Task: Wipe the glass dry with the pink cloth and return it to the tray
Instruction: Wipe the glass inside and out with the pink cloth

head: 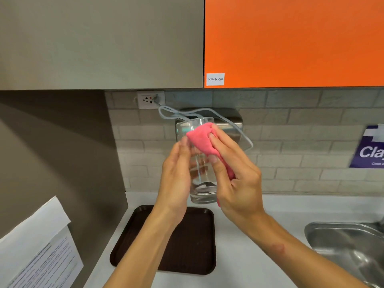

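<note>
The left hand [176, 175] holds the tall clear glass [200, 163] up above the flat dark brown tray [199, 242]. The right hand [232, 173] presses the soft pink cloth [201, 138] on it.

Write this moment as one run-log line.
left hand: holds glass | right hand: wipes with cloth | tray: bare

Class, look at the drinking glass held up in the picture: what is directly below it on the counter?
A dark brown tray lies on the white counter below the glass. The left hand and forearm cover its middle, so anything there stays hidden.
</note>
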Demonstrator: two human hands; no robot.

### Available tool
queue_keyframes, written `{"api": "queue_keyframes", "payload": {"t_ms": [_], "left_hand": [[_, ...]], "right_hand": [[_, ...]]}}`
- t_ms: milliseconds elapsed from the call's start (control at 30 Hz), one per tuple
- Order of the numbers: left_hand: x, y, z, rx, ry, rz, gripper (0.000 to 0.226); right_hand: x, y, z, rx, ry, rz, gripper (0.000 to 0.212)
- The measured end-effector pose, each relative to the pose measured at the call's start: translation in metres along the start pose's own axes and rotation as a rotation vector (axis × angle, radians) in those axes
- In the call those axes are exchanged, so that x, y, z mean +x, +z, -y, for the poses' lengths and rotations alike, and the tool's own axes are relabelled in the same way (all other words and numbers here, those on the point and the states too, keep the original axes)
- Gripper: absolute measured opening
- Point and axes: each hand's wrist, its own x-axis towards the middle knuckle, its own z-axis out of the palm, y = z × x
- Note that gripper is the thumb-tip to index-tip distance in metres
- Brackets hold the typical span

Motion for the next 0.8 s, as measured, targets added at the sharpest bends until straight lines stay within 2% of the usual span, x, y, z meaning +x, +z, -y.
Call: {"api": "queue_keyframes", "payload": {"t_ms": [67,200,467,600,700,800], "left_hand": [[-0.001,0.003,-0.001,0.004,-0.034,0.025,0.056],[-0.001,0.005,0.002,-0.04,-0.08,0.052,0.071],[0.006,-0.008,0.0,-0.097,-0.047,-0.062,0.061],[0.004,-0.004,0.002,-0.107,-0.054,0.006,0.077],[-0.002,0.003,0.005,-0.201,-0.086,0.074,0.067],[0.001,0.005,0.003,-0.173,-0.057,0.066,0.055]], "right_hand": [[0.009,0.002,0.002,0.04,0.064,0.038,0.038],[0.027,-0.001,0.003,0.096,0.183,0.129,0.038],[-0.047,0.002,-0.001,0.034,-0.021,0.125,0.043],[-0.025,-0.004,-0.003,0.056,-0.05,0.157,0.042],[0.017,-0.007,-0.005,0.069,0.02,0.109,0.041],[0.024,-0.006,-0.003,0.093,0.054,0.08,0.042]]}}
